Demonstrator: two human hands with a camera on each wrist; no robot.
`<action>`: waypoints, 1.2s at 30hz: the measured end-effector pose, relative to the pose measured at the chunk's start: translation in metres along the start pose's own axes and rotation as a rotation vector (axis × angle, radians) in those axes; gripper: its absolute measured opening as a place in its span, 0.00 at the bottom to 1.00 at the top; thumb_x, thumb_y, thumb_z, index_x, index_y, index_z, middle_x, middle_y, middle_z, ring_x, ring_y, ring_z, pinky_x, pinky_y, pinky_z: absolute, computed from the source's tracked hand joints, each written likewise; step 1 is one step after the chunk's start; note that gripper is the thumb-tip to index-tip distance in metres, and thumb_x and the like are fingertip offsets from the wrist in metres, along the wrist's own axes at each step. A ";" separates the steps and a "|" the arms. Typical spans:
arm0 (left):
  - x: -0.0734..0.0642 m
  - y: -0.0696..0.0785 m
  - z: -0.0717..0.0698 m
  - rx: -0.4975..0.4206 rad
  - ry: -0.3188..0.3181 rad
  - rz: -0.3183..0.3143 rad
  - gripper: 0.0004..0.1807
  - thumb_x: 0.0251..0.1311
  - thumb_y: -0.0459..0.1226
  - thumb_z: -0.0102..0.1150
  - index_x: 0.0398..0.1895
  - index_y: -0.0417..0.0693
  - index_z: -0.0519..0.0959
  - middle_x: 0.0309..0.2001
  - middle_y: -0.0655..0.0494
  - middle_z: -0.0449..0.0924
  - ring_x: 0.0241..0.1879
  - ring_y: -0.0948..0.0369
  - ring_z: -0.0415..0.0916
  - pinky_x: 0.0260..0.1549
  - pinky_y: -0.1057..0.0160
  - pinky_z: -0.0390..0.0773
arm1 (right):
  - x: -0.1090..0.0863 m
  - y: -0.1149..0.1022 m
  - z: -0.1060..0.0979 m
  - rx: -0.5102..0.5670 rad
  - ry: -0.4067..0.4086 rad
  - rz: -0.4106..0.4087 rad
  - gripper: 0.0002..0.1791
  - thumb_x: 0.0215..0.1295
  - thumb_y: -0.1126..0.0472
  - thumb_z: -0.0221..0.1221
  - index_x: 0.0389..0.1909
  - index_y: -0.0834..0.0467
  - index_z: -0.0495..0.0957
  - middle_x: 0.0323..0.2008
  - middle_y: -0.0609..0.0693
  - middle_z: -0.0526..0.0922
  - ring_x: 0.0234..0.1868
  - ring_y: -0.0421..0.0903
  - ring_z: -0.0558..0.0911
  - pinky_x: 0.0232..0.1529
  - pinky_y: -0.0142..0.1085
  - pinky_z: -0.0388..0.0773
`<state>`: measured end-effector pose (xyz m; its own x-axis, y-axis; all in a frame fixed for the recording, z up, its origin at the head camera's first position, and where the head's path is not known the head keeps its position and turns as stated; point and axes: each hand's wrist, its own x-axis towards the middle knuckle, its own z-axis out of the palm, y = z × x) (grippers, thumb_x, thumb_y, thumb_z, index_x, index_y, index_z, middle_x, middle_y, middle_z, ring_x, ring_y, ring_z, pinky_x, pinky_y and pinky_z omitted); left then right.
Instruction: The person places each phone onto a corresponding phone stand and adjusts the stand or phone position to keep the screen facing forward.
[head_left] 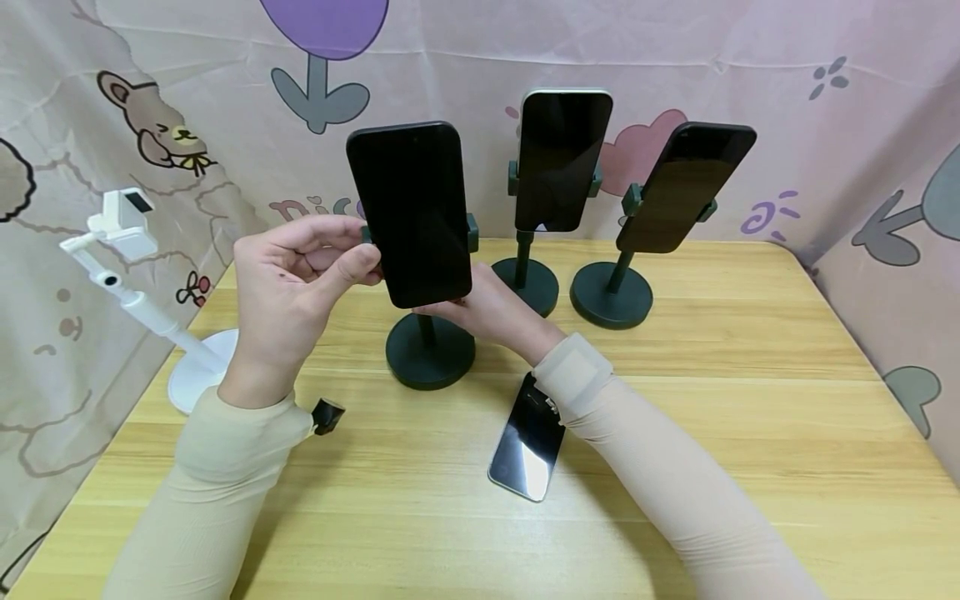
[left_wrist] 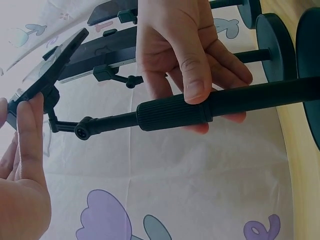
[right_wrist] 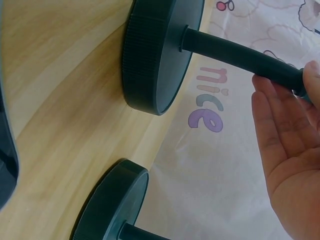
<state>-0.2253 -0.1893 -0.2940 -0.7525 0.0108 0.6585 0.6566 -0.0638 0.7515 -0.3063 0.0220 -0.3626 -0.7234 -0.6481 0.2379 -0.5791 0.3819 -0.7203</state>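
A black smartphone [head_left: 412,212] sits screen-out in the clamp of a dark green phone stand [head_left: 430,358], nearest of three such stands. My left hand [head_left: 288,292] pinches the phone's left edge by the clamp, thumb in front and fingers behind. Behind that phone, my right hand [head_left: 502,308] grips the stand's pole, partly hidden in the head view. The left wrist view shows its thumb and fingers around the ribbed collar [left_wrist: 172,114]. The round base [right_wrist: 145,55] stands upright on the table below that hand.
Two more stands hold a light-rimmed phone [head_left: 564,158] and a tilted dark phone [head_left: 686,187] at the back. Another phone [head_left: 525,454] lies flat on the wooden table [head_left: 750,400], under the right wrist. A white jointed stand [head_left: 150,308] is at left, before a patterned cloth.
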 end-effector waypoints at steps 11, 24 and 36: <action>0.001 -0.004 -0.001 0.078 -0.034 0.069 0.08 0.63 0.25 0.71 0.44 0.32 0.88 0.35 0.55 0.91 0.28 0.63 0.91 0.34 0.65 0.91 | -0.004 0.000 0.001 -0.001 0.038 0.025 0.13 0.75 0.56 0.68 0.55 0.55 0.83 0.50 0.51 0.88 0.47 0.45 0.85 0.52 0.36 0.86; 0.005 -0.006 -0.007 0.064 0.000 -0.059 0.17 0.83 0.36 0.52 0.45 0.34 0.88 0.40 0.48 0.90 0.36 0.58 0.90 0.34 0.62 0.91 | -0.011 0.000 0.001 -0.046 0.053 0.105 0.10 0.76 0.54 0.67 0.52 0.53 0.84 0.40 0.50 0.86 0.38 0.47 0.81 0.39 0.34 0.80; 0.010 -0.022 -0.014 0.233 -0.109 -0.216 0.14 0.67 0.22 0.64 0.48 0.46 0.87 0.40 0.62 0.92 0.35 0.65 0.90 0.37 0.67 0.90 | -0.019 0.002 0.000 -0.057 0.027 0.150 0.13 0.77 0.52 0.65 0.54 0.55 0.83 0.48 0.52 0.91 0.44 0.45 0.88 0.48 0.34 0.87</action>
<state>-0.2480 -0.2017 -0.3051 -0.8741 0.1066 0.4739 0.4857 0.1811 0.8552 -0.2945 0.0352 -0.3685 -0.8127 -0.5635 0.1484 -0.4836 0.5102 -0.7112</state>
